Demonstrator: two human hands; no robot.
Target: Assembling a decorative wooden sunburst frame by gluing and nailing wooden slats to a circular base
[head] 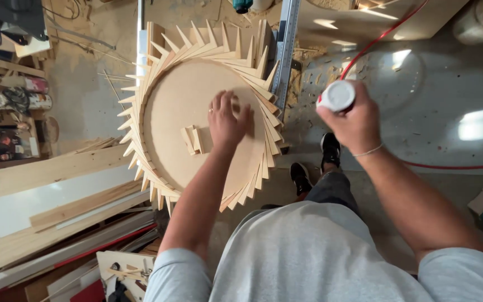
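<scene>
A round wooden disc [180,95] lies below me, ringed by several overlapping pointed wood strips [141,84] that fan out like a sunburst. My left hand [227,120] rests flat on the disc's right half, fingers spread, a ring on one finger. A small stack of short wood pieces [193,140] sits on the disc just left of that hand. My right hand [353,120] is off to the right of the disc, above the floor, closed around a white bottle [337,95] with its round end facing the camera.
A long metal ruler [285,50] lies along the disc's right edge. Boards and planks [57,201] are piled at the left. A red hose [381,36] crosses the grey floor at right. My shoes [315,162] stand beside the disc.
</scene>
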